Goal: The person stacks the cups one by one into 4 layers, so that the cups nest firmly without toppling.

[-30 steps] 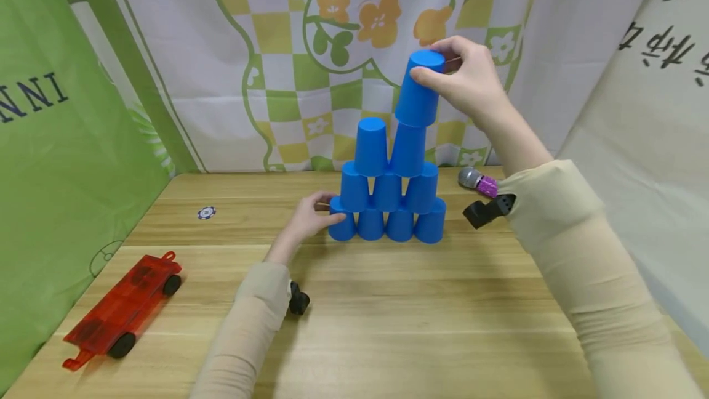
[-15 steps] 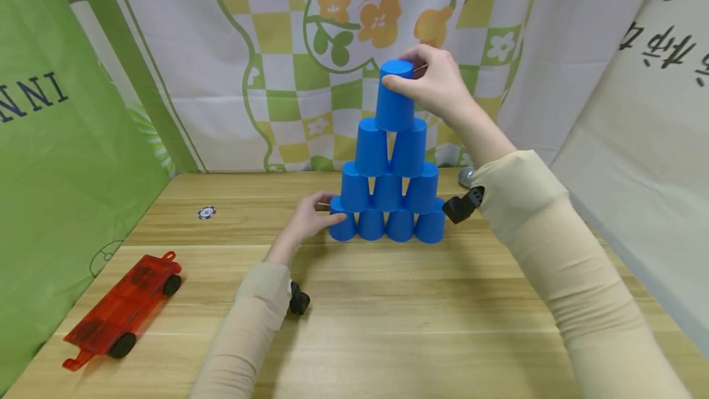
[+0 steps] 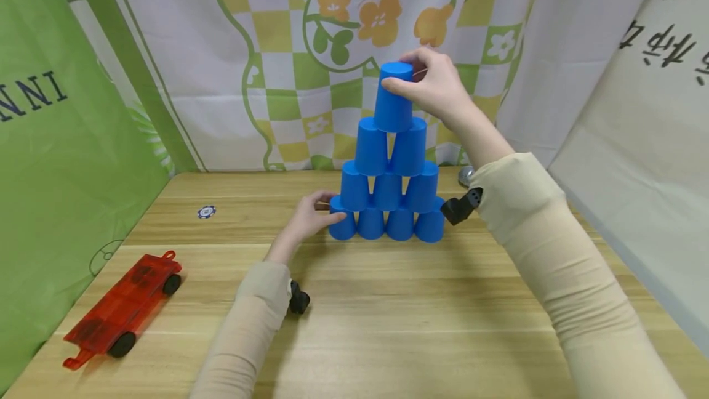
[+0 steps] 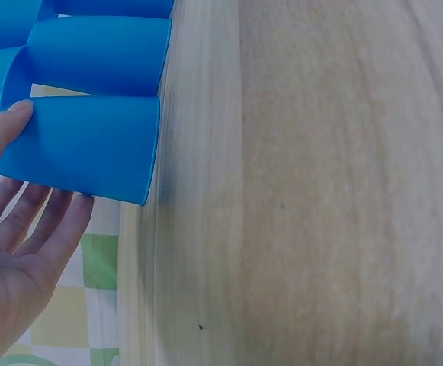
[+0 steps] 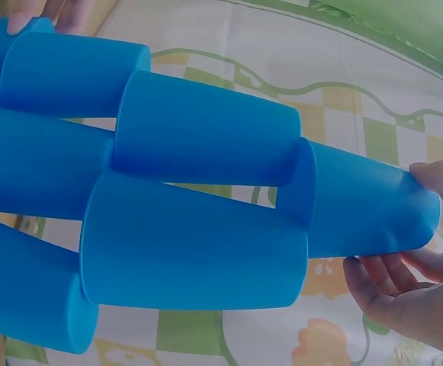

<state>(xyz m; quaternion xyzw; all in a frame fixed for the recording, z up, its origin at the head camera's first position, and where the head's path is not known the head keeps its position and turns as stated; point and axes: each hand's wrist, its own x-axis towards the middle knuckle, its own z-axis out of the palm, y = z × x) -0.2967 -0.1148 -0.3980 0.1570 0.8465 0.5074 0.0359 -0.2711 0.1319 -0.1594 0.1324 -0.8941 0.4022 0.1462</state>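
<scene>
A pyramid of blue cups point(image 3: 388, 193) stands upside down on the wooden table point(image 3: 388, 313), four rows high. My right hand point(image 3: 434, 85) pinches the top blue cup point(image 3: 393, 103) near its closed end, and that cup rests on the two cups below. In the right wrist view the top cup point(image 5: 366, 210) is seen with my thumb and fingers point(image 5: 412, 282) around its end. My left hand point(image 3: 310, 217) rests against the bottom-left cup point(image 3: 342, 226). In the left wrist view my thumb point(image 4: 15, 114) touches that cup point(image 4: 84, 149), with straight fingers behind it.
A red toy car point(image 3: 124, 303) lies near the table's front-left edge, and a small poker chip point(image 3: 206, 212) sits at mid-left. A grey object point(image 3: 465, 175) peeks out behind my right arm. Fabric backdrops close in the left, back and right sides.
My right hand carried the top cup left and down from above the right side onto the pyramid's peak, then held almost still. The left hand has not moved.
</scene>
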